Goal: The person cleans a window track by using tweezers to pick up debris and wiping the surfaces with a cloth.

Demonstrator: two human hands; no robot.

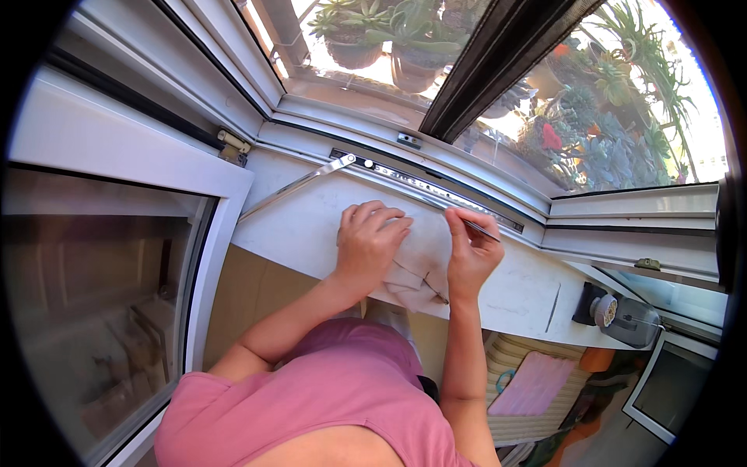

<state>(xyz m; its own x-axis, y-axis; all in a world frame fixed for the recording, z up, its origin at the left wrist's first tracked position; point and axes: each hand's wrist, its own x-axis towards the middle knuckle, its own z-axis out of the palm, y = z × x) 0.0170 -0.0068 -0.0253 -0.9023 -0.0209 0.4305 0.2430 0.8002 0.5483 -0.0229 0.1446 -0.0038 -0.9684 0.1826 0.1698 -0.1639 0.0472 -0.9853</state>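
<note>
My right hand (475,251) pinches a slim dark tool (481,230) at the inner edge of the white window frame (618,213). Its kind cannot be told, and its working end is hard to make out against the frame. Just beyond lies a perforated metal stay track (432,188), dark at its ends. My left hand (370,242) rests with bent fingers over the white sill (513,286); whether it grips anything is hidden. Between my hands a crumpled, stained pale cloth (408,286) reaches the sill's front edge. A thin dark twig-like piece (433,289) lies on it.
A metal stay arm (297,184) runs from the track to the open window sash (224,187) at left. A small grinder-like device (613,312) stands at the sill's right end. Potted succulents (402,46) are outside, behind a dark curtain-like strip (496,64).
</note>
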